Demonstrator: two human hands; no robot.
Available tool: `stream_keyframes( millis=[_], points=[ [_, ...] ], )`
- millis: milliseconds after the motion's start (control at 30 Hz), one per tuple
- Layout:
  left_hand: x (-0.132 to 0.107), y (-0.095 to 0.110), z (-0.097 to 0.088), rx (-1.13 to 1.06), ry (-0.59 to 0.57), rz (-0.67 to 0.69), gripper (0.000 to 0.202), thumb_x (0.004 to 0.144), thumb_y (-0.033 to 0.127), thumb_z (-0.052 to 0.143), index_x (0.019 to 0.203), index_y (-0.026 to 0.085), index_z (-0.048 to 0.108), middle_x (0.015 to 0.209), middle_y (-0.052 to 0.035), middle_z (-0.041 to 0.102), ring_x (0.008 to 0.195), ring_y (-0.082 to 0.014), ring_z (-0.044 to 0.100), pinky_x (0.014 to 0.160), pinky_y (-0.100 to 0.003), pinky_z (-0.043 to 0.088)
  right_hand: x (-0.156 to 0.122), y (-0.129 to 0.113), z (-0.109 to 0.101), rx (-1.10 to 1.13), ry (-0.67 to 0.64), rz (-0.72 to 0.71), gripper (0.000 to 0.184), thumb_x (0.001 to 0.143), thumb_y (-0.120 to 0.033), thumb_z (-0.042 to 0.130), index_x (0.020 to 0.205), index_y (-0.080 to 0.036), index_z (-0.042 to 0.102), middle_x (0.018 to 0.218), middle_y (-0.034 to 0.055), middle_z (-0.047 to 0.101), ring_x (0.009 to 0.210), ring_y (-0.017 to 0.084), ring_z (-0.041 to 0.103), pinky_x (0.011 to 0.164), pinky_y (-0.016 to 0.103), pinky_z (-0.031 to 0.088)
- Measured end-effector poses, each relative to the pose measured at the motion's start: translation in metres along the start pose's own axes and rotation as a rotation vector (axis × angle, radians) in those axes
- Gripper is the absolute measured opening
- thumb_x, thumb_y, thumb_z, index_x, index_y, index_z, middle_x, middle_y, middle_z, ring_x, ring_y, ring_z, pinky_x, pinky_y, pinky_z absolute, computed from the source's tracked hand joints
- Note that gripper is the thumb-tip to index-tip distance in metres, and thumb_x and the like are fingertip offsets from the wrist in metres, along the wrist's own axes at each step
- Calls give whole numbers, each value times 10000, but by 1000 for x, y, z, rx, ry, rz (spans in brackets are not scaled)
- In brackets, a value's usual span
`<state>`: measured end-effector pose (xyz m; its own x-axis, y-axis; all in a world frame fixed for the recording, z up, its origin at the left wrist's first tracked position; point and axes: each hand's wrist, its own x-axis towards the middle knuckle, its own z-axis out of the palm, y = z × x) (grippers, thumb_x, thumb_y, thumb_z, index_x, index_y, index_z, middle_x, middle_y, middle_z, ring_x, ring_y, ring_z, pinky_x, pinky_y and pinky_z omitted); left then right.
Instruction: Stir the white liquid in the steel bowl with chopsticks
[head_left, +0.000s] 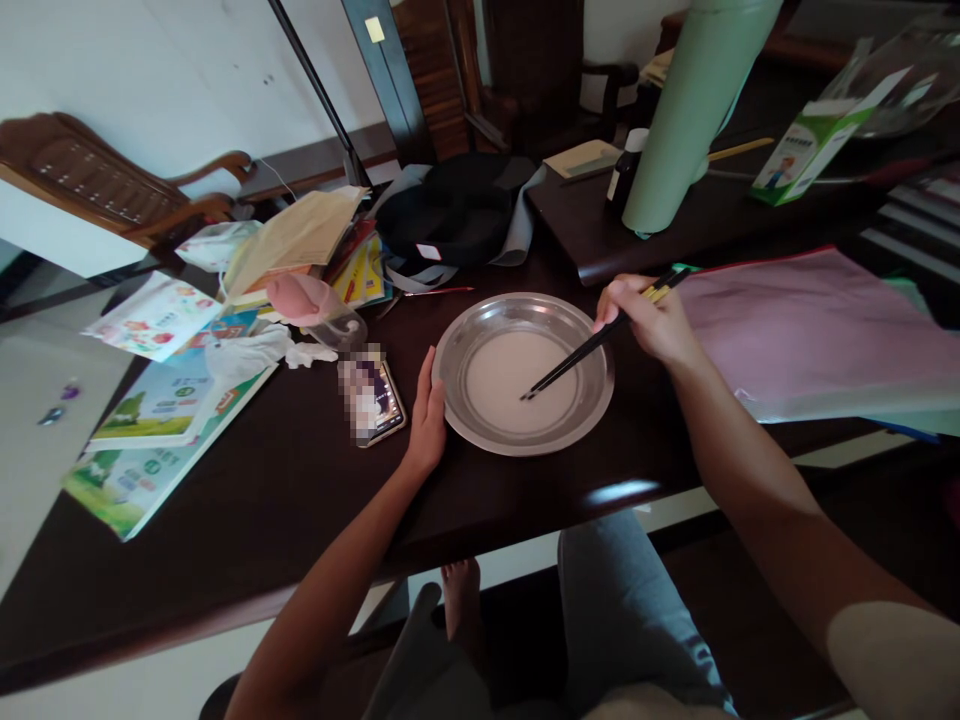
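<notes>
A round metal basin [457, 408] stands on the dark table, holding a pale, milky liquid [502, 375]. Against its left rim rests my left hand [427, 415], fingers stretched along the outside of the wall. My right hand [646, 318] is closed around a pair of black chopsticks [574, 358] with gold-coloured bands near the top. Their tips slant down to the left into the liquid, near the basin's middle. A phone [373, 398] with a lit screen lies just left of my left hand.
Books [142, 440], tissues [255, 350] and a pink-lidded cup [319, 305] crowd the table's left side. Behind the basin lies a black bag [457, 210]. A pink translucent folder [817, 330] is at right. A tall green bottle [690, 120] and a small carton [810, 150] stand farther back.
</notes>
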<state>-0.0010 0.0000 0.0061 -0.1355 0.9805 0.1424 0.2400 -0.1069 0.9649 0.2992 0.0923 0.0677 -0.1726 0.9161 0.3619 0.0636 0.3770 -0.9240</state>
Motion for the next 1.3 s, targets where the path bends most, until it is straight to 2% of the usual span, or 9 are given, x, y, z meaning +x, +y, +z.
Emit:
stream_keyframes(
  millis=[67, 133, 333, 533, 633, 767, 967, 1167, 1300],
  points=[
    [0, 0, 0, -3, -1, -6, 617, 943, 545, 424, 1498, 285, 350, 1611, -39, 309, 1486, -226, 284, 1235, -414, 180, -3, -4, 4, -24, -99, 6, 417, 820, -610, 606, 623, -244, 641, 635, 21, 682, 662, 193, 666, 679, 356, 522],
    [-1, 0, 0, -6, 2, -13, 612, 947, 538, 421, 1500, 287, 345, 1612, -37, 308, 1486, -223, 285, 1235, -409, 182, -4, -5, 5, -43, -122, -11, 379, 832, -579, 615, 666, -241, 658, 680, 22, 702, 730, 198, 688, 721, 351, 521],
    [0, 0, 0, -6, -2, 7, 618, 951, 531, 421, 1502, 260, 347, 1610, -53, 310, 1487, -218, 280, 1235, -391, 180, 3, 3, -3, 33, 81, -68, 430, 847, -553, 608, 562, -231, 605, 560, 8, 632, 552, 158, 617, 620, 327, 490],
    [0, -4, 0, -11, 0, 0, 598, 952, 529, 421, 1496, 291, 353, 1613, -32, 306, 1491, -217, 272, 1237, -405, 170, -2, -1, 3, 1, -133, -27, 371, 855, -536, 611, 668, -219, 661, 657, 19, 685, 677, 169, 671, 691, 313, 505],
    [0, -3, 0, -4, 0, 2, 597, 953, 530, 417, 1497, 294, 351, 1611, -32, 309, 1489, -220, 277, 1236, -412, 171, -1, -1, 2, -34, -60, -53, 380, 840, -553, 621, 652, -224, 655, 660, 18, 687, 693, 174, 677, 715, 320, 510],
    [0, -3, 0, 0, 1, 12, 599, 949, 536, 420, 1493, 292, 359, 1611, -31, 311, 1491, -223, 272, 1236, -411, 175, 1, 1, -3, 10, 52, -43, 459, 838, -594, 591, 564, -225, 603, 569, 11, 634, 568, 162, 625, 628, 325, 497],
    [0, -4, 0, -13, 0, -5, 612, 947, 541, 421, 1500, 289, 344, 1613, -32, 305, 1488, -226, 278, 1236, -413, 177, -3, -4, 4, -26, -138, -32, 373, 855, -538, 611, 672, -217, 661, 682, 28, 702, 702, 168, 679, 702, 309, 505],
    [0, -2, 0, 3, 5, 4, 613, 945, 543, 425, 1495, 281, 359, 1609, -39, 315, 1488, -228, 279, 1236, -406, 178, 2, 2, -3, 5, 67, -54, 441, 837, -579, 603, 571, -228, 606, 575, 13, 636, 575, 164, 626, 633, 330, 492],
    [0, -2, 0, -8, 1, -4, 614, 949, 533, 425, 1501, 277, 347, 1610, -39, 311, 1488, -220, 278, 1237, -405, 174, -2, -1, 0, 24, -59, -19, 420, 853, -552, 602, 595, -222, 630, 602, 15, 652, 588, 159, 631, 641, 324, 497]
  ],
)
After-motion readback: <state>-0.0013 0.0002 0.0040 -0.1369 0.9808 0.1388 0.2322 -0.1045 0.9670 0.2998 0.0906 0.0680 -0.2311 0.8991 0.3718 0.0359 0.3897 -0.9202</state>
